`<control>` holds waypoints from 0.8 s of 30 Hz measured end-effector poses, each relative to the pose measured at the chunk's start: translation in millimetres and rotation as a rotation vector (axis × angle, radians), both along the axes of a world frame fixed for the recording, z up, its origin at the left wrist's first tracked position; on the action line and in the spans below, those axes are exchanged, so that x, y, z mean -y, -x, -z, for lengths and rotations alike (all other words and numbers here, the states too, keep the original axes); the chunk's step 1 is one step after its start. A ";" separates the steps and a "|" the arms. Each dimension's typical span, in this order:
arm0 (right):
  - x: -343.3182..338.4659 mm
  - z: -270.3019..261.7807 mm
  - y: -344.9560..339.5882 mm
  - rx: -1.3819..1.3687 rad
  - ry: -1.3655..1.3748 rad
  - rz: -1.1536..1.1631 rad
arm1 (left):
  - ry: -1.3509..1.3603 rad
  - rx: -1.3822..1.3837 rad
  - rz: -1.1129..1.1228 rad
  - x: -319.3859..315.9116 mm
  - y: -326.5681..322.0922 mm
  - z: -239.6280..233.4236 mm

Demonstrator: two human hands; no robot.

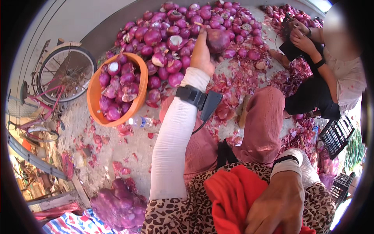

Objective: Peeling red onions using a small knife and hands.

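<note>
My left hand (203,57) reaches forward in a white sleeve and holds a large purple-red onion (217,41) over the near side of a heap of red onions (175,42). A black device is strapped to that wrist. To the left of the arm stands an orange plastic tub (141,73) holding several onions (114,84). Close to my chest, my right hand (276,201) lies over a bunched red cloth (233,187). Its fingertips run toward the lower picture edge, so its grip is hidden.
Loose onion skins (225,99) cover the concrete floor. A plastic bottle (140,121) lies by the tub. A bicycle (55,84) is at left, and a full purple mesh sack (117,204) is at lower left. A person (324,67) sits at right, near a black crate (336,134).
</note>
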State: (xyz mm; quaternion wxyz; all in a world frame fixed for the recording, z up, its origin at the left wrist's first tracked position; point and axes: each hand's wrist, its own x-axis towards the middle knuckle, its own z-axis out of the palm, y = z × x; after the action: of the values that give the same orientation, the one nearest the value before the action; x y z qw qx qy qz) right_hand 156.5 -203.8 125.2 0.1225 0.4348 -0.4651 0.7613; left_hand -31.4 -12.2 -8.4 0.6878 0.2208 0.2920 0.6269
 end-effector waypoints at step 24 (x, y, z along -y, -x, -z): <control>14.7 40.6 39.6 0.021 -0.649 0.639 | 0.126 0.015 -0.016 9.3 4.0 -7.9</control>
State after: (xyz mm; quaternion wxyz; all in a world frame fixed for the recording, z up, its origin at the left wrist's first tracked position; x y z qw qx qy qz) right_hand 117.0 -218.5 84.6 0.2039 0.2774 -0.7918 0.5045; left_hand -35.4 -21.5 -0.5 0.6976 0.1700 0.3274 0.6143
